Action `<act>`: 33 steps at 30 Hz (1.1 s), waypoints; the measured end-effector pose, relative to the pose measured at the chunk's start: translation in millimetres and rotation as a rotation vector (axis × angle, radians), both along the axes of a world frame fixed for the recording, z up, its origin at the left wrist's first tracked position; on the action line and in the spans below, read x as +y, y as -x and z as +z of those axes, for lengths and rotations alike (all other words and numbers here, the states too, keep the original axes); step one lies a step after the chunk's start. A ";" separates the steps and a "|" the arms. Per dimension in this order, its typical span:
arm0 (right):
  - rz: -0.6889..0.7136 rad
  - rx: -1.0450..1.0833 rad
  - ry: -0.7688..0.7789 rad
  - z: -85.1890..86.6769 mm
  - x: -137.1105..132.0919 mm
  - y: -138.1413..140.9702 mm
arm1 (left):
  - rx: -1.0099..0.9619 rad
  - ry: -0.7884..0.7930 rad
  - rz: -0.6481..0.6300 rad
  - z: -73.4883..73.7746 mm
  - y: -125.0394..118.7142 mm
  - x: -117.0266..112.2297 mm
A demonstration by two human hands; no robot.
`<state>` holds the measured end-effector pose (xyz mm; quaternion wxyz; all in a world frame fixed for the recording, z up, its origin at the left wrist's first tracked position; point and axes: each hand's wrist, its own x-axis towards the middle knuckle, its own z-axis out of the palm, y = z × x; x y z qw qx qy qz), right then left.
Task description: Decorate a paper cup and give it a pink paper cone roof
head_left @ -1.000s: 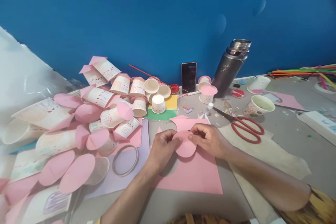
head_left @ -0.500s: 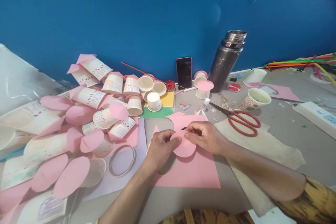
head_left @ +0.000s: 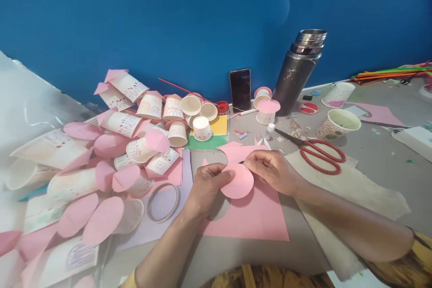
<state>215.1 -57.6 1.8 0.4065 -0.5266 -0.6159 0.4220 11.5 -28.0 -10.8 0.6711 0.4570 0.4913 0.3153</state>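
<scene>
A round pink paper disc [head_left: 237,182] is held in front of me, tilted so that its flat face shows. My left hand [head_left: 209,188] is closed on its left side, thumb on top and fingers behind. My right hand [head_left: 272,171] is closed in a pinch at the disc's upper right edge. A small dark thing peeks out behind the disc by the right fingertips; its kind is hidden. Below lies a pink paper sheet [head_left: 253,222] with a rounded cutout at its left. Red-handled scissors [head_left: 324,156] lie right of my right hand, on a pale cloth [head_left: 357,198].
Several paper cups [head_left: 69,186] with pink tops crowd the left. A tape ring [head_left: 177,200] lies on lilac paper. Toward the blue wall stand a phone [head_left: 240,90], a steel flask [head_left: 297,78] and a patterned cup [head_left: 337,125]. A white power strip [head_left: 415,141] is at right.
My right fingers have shifted from the disc's face to its upper right edge. My left hand keeps its hold. The whole view has turned slightly.
</scene>
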 end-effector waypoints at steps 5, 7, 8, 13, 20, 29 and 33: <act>0.013 -0.003 0.017 -0.6 1.2 -0.9 | -0.014 -0.008 0.040 1.0 0.6 0.0; -0.018 -0.040 0.016 -2.9 0.3 0.7 | 0.012 -0.040 0.029 3.2 0.3 -1.0; -0.036 -0.062 0.008 -3.9 -0.3 1.4 | 0.032 -0.059 0.018 4.3 0.2 -1.5; -0.073 -0.140 -0.021 -6.4 -2.3 2.7 | 0.125 -0.120 -0.024 6.1 0.5 -2.5; -0.076 -0.169 -0.005 -7.0 -1.9 3.6 | 0.161 -0.137 -0.036 5.6 0.2 -3.3; -0.014 -0.181 0.037 -6.7 -2.7 2.4 | 0.129 -0.122 -0.062 10.3 -1.3 -3.9; 0.015 -0.137 0.034 -7.5 -4.1 5.0 | 0.129 -0.105 -0.093 10.1 -1.2 -5.4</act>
